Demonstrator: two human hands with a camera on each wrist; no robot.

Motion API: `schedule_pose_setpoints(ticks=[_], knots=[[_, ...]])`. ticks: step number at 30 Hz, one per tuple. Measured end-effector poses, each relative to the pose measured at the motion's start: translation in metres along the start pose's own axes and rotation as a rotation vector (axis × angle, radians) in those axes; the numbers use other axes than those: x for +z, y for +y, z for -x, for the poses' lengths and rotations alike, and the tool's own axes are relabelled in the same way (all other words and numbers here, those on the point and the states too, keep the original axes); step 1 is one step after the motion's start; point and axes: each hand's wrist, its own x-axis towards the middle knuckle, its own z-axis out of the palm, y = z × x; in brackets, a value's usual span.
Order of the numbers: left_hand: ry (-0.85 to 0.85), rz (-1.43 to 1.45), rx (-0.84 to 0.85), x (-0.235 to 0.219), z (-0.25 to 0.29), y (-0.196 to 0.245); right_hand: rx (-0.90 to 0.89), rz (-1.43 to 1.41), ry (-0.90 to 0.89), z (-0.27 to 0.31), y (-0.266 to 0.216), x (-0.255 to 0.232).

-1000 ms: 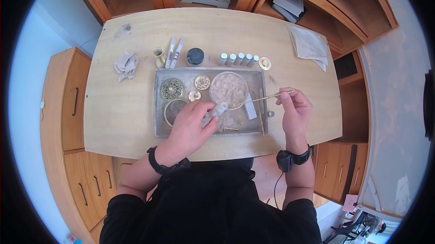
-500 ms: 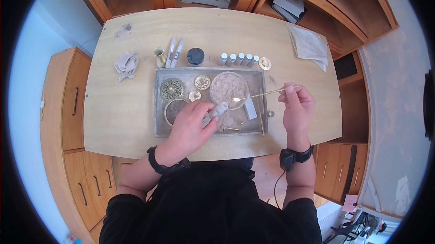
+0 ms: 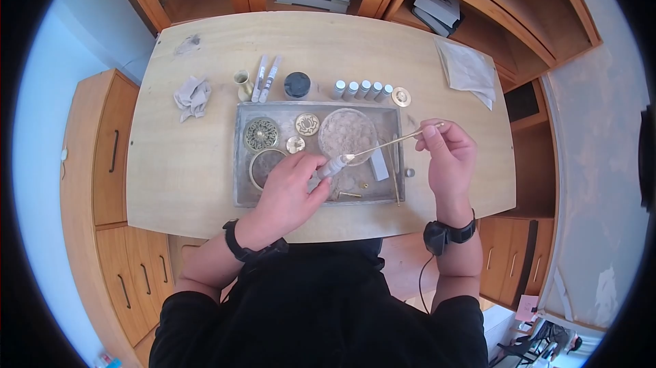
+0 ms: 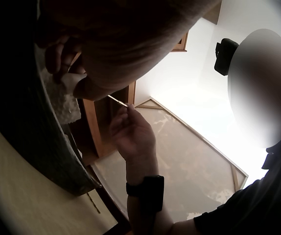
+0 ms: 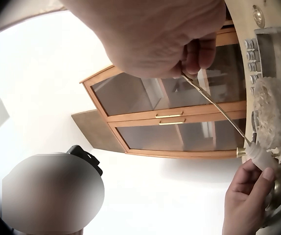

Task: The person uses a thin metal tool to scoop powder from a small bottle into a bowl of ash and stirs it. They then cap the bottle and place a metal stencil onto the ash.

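My left hand [image 3: 290,187] holds a small whitish vial [image 3: 331,167] between thumb and fingers, tilted with its mouth toward the right, over the front of the grey tray [image 3: 239,163]. In my right hand [image 3: 449,153] a thin brass spoon [image 3: 393,142] is pinched near its far end. Its tip meets the vial's mouth, which the right wrist view also shows, with the spoon's shaft [image 5: 219,108] slanting down to the vial [image 5: 261,157]. Just behind the vial sits a glass bowl of ash-like powder [image 3: 346,132].
The tray also bears a pierced brass lid [image 3: 261,134], a brass ring [image 3: 254,175], a patterned brass disc [image 3: 307,124], a white block [image 3: 378,165] and slim brass tools. Behind it stand several capped vials [image 3: 365,89], a dark round jar [image 3: 297,85] and a brass holder [image 3: 242,84].
The spoon's tip has moved from over the bowl's front edge left and down to the vial's mouth, carried by the right hand. The left hand has hardly moved.
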Motion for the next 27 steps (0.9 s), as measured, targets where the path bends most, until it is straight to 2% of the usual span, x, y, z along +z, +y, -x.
schedule_pose_setpoints(ticks=[9,15,18,22,27], knots=[[0.042,-0.005,0.063,0.003,-0.001,-0.002,-0.069,0.185,-0.105,0.015,-0.025,0.009],[0.044,-0.009,0.056,0.002,-0.001,-0.002,-0.138,0.147,0.066,0.013,-0.012,0.001],[0.014,-0.009,0.017,-0.002,0.0,0.001,-0.065,0.18,0.148,0.004,0.004,-0.008],[-0.008,0.002,-0.023,-0.003,0.0,0.002,-0.007,0.121,0.147,0.001,0.019,-0.016],[0.032,-0.015,0.041,0.001,0.0,0.0,-0.004,0.077,0.113,0.004,0.027,-0.014]])
